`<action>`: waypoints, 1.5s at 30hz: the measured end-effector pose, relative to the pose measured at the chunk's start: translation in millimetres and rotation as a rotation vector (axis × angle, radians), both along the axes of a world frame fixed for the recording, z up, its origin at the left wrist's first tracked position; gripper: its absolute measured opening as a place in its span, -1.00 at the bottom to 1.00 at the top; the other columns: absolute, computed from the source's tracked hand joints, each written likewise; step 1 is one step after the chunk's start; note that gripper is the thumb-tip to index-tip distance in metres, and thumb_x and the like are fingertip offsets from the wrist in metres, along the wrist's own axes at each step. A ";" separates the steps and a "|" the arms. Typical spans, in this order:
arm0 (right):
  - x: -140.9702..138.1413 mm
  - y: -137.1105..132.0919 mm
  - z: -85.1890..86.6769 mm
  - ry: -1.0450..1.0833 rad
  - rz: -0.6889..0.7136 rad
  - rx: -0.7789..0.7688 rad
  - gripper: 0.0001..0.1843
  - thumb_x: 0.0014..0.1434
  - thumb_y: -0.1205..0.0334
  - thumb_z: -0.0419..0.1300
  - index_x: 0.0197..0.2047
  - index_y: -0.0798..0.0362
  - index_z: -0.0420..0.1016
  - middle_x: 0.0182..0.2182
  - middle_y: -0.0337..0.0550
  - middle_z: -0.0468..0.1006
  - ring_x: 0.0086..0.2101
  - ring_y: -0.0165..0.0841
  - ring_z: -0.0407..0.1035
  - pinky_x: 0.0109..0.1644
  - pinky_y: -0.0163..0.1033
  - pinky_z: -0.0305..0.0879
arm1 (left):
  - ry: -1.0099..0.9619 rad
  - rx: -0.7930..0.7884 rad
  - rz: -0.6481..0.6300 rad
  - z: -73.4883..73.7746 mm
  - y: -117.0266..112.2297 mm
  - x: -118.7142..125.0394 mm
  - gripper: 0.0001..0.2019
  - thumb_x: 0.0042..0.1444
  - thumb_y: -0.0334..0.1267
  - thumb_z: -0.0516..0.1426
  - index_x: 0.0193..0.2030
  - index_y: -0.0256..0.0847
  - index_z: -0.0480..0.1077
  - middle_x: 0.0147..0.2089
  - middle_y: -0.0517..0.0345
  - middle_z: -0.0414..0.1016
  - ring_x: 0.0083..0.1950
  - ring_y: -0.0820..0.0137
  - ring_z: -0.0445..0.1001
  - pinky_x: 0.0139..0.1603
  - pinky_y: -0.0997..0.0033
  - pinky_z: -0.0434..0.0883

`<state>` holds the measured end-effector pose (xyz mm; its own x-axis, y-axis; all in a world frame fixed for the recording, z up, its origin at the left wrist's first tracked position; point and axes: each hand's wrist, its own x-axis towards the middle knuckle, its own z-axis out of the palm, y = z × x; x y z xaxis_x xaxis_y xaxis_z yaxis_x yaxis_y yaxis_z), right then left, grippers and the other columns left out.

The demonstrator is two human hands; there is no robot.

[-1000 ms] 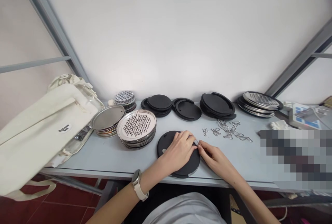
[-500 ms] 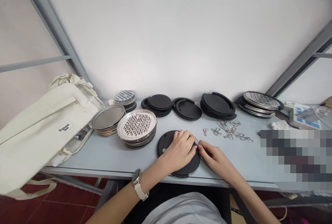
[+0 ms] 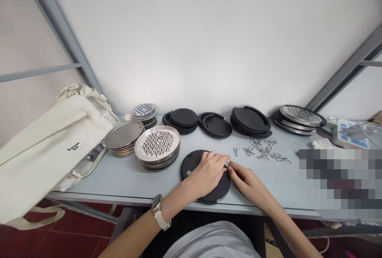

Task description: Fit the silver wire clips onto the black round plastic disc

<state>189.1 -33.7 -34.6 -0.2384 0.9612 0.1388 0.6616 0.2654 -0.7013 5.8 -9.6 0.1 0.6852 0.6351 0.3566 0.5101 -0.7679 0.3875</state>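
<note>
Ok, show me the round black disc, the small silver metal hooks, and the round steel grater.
Round black disc (image 3: 190, 163), head view, bare left face.
Small silver metal hooks (image 3: 262, 149), head view, middle of cluster.
Round steel grater (image 3: 157, 143), head view, perforated centre.

Left hand (image 3: 205, 173) lies palm down, fingers pointing right; right hand (image 3: 249, 183) angles inward, fingertips drawn together just beside the left hand.

My camera sits on my head. It looks ahead and down, so it sees my left hand (image 3: 205, 174) and my right hand (image 3: 250, 184) up close in the middle. The table (image 3: 98, 178) runs past them, the white wall (image 3: 191, 43) is at twelve o'clock, and my shirt (image 3: 211, 242) shows at six o'clock.
</note>
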 end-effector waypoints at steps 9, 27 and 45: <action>-1.3 -1.1 2.3 0.005 0.006 0.020 -0.66 0.35 0.08 -0.12 -0.45 0.00 0.12 -0.54 -0.30 0.28 -0.50 -0.38 0.17 -0.41 -0.31 0.14 | 0.017 -0.042 0.005 4.0 -1.5 -0.9 -0.70 0.34 -0.35 -0.05 0.19 -0.17 0.14 0.05 0.04 0.41 0.11 0.28 0.32 0.12 0.20 0.24; -2.2 -1.7 4.1 -0.009 0.006 0.029 -0.65 0.35 0.07 -0.13 -0.46 -0.01 0.11 -0.56 -0.31 0.27 -0.51 -0.38 0.18 -0.42 -0.32 0.16 | 0.003 -0.034 0.004 2.1 0.0 0.0 -0.66 0.34 -0.38 -0.05 0.23 -0.16 0.11 0.02 0.06 0.43 0.07 0.30 0.36 0.08 0.25 0.26; -1.3 -1.3 3.0 0.009 0.003 0.014 -0.67 0.35 0.11 -0.11 -0.45 0.00 0.13 -0.55 -0.31 0.29 -0.51 -0.39 0.18 -0.42 -0.31 0.14 | -0.005 -0.006 0.036 1.6 -0.1 2.4 -0.66 0.26 -0.41 0.00 0.16 -0.20 0.16 -0.05 0.05 0.45 0.01 0.25 0.38 0.07 0.23 0.26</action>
